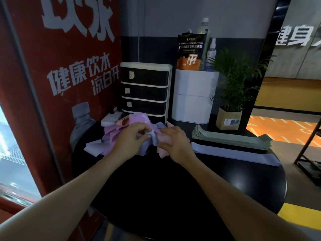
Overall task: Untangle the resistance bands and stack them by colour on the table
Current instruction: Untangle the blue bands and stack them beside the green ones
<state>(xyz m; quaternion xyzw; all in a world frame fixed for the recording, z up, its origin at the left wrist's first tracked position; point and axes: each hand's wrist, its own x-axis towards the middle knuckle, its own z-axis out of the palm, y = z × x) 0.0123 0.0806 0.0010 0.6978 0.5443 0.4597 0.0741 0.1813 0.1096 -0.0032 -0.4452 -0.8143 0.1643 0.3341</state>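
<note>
Round black table (225, 180). Tangled heap of bands (121, 134), pink, purple and pale blue, sits near the far left edge, in front of a small drawer unit (145, 89). Left hand (129, 138) and right hand (173, 140) are both on the heap, fingers curled, pinching one pale blue band (153, 137) between them. Green stack (231, 139) lies flat toward the far right edge; a single lavender band (243, 154) lies just beside it on the near side. Potted plant (232, 94) behind the stack.
</note>
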